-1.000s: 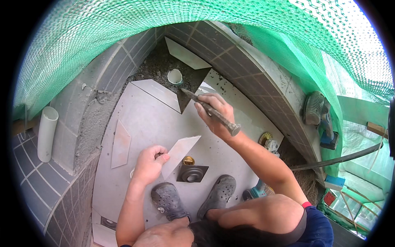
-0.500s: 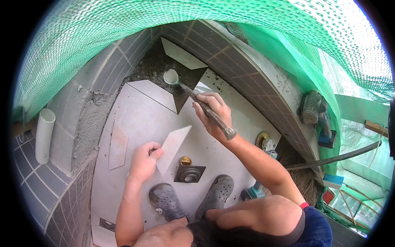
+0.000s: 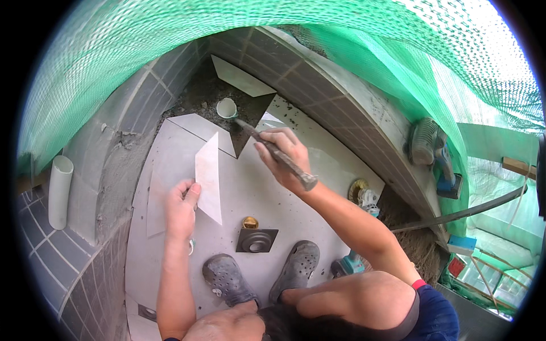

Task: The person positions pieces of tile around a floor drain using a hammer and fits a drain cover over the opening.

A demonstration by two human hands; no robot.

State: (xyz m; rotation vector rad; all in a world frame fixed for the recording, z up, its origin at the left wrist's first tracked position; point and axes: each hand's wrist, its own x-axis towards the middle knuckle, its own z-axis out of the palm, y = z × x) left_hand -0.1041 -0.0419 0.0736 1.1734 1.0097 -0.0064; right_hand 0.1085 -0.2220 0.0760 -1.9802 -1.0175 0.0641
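Observation:
My left hand (image 3: 183, 206) pinches the edge of a slim, slant-ended piece of white tile (image 3: 208, 181), held up above the tiled floor. My right hand (image 3: 287, 152) is wrapped round a long steel chisel (image 3: 284, 159) with a flattened head. Its narrow end points to the far left, close by the rim of a white pipe (image 3: 226, 108) that stands up out of the grey mortar bed (image 3: 196, 98). Beyond the pipe, another cut tile strip (image 3: 242, 78) leans near the dark tiled wall. A cut tile (image 3: 196, 128) lies just this side of the pipe.
Near my feet are a dark square floor drain (image 3: 256, 241) and a brass fitting (image 3: 250, 223). Power tools (image 3: 363, 196) lie on the right, where a dark hose (image 3: 460, 217) crosses the low wall. A loose white pipe (image 3: 60, 193) stands at left. Green netting (image 3: 170, 40) hangs around.
My left hand has lifted the tile piece and moved it left and farther away, turning it more upright. My right hand with the chisel has shifted slightly left in the picture.

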